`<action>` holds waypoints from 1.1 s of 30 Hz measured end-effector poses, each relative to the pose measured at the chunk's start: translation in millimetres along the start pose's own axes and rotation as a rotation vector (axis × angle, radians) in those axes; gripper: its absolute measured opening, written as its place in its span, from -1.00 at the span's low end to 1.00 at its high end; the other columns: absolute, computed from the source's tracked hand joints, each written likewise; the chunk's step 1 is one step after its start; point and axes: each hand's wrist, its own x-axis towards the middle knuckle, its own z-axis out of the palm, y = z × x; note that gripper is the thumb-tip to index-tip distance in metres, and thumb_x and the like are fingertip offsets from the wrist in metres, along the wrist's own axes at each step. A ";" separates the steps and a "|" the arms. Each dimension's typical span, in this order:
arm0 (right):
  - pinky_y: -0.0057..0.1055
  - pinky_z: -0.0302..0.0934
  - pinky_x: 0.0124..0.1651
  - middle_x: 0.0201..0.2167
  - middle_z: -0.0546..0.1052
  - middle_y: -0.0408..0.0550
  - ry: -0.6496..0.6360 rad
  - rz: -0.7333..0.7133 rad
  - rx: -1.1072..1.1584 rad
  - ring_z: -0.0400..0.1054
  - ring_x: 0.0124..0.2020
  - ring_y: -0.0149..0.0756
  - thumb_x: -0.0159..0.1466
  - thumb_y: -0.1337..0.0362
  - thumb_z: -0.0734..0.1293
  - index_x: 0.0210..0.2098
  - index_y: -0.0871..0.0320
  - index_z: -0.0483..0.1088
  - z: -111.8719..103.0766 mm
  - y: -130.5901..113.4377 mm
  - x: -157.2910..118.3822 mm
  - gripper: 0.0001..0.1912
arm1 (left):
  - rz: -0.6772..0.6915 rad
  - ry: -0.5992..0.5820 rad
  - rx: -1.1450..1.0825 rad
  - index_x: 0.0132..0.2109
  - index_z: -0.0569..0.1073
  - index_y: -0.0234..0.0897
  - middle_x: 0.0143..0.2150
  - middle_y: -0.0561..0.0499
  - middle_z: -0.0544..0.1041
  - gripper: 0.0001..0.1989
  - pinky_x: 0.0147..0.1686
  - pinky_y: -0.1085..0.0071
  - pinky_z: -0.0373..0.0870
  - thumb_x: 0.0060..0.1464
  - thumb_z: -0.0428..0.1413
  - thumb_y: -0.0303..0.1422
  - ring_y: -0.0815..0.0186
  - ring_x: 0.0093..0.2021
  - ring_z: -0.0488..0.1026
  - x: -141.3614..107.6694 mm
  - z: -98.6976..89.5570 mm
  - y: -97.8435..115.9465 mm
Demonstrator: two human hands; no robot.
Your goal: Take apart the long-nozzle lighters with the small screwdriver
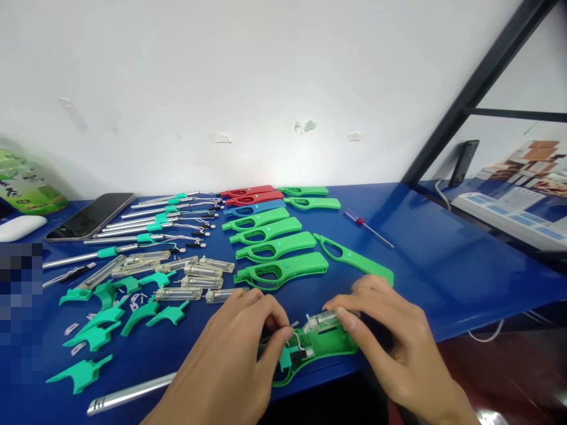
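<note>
An opened green lighter shell (330, 343) lies near the table's front edge, with a teal trigger (284, 359), a black igniter piece and white wires inside. My left hand (241, 348) pinches at the wires over the shell's left part; what sits between the fingertips is too small to name. Between the thumb and fingers of my right hand (385, 333) is a clear fuel tank (322, 320), held at the shell's upper edge. A metal tube (133, 392) extends left from beneath my left hand.
Behind my hands lie green shells (283, 247), red shells (254, 199) and a blue one. Clear tanks (179, 293), teal triggers (84, 373) and metal tubes with wires (133, 236) spread leftward. A screwdriver (367, 227) lies right; a phone (93, 217) lies back left.
</note>
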 end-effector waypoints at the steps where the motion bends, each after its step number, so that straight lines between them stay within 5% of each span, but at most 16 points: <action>1: -0.30 0.29 -0.09 -0.22 0.64 -0.25 -0.002 -0.007 0.001 0.38 -0.21 -0.34 0.45 0.41 0.34 -0.01 -0.01 0.50 -0.3 -0.1 0.3 -0.79 | 0.038 0.030 0.012 -0.23 0.46 -0.09 -0.28 0.11 0.55 -0.82 -0.34 0.32 0.46 0.37 0.03 -0.39 0.24 -0.29 0.52 -2.6 1.1 -0.1; 7: -0.33 0.31 -0.08 -0.22 0.66 -0.25 0.001 -0.052 0.017 0.38 -0.19 -0.35 0.44 0.43 0.35 0.03 0.00 0.51 -0.7 -1.2 1.6 -0.75 | 0.232 0.188 0.094 0.02 0.44 -0.08 -0.12 0.16 0.59 -0.79 -0.02 0.35 0.46 0.40 0.05 -0.51 0.34 -0.10 0.51 -15.9 6.1 2.6; 13: -0.31 0.33 -0.06 -0.18 0.68 -0.24 0.015 -0.059 0.022 0.40 -0.18 -0.34 0.44 0.45 0.34 0.05 0.00 0.52 -0.4 -0.6 0.7 -0.72 | 0.390 0.287 0.184 -0.08 0.44 -0.25 -0.14 0.09 0.61 -0.83 -0.10 0.29 0.44 0.37 0.04 -0.60 0.32 -0.15 0.48 -12.6 9.9 7.4; 33: -0.28 0.39 -0.15 -0.23 0.70 -0.17 0.031 -0.079 0.027 0.48 -0.26 -0.30 0.39 0.47 0.38 0.00 0.03 0.58 -1.8 -2.8 4.3 -0.72 | 0.357 0.261 0.152 -0.08 0.47 -0.25 -0.14 0.05 0.61 -0.81 -0.10 0.25 0.44 0.37 0.05 -0.61 0.29 -0.14 0.47 -16.0 12.3 5.2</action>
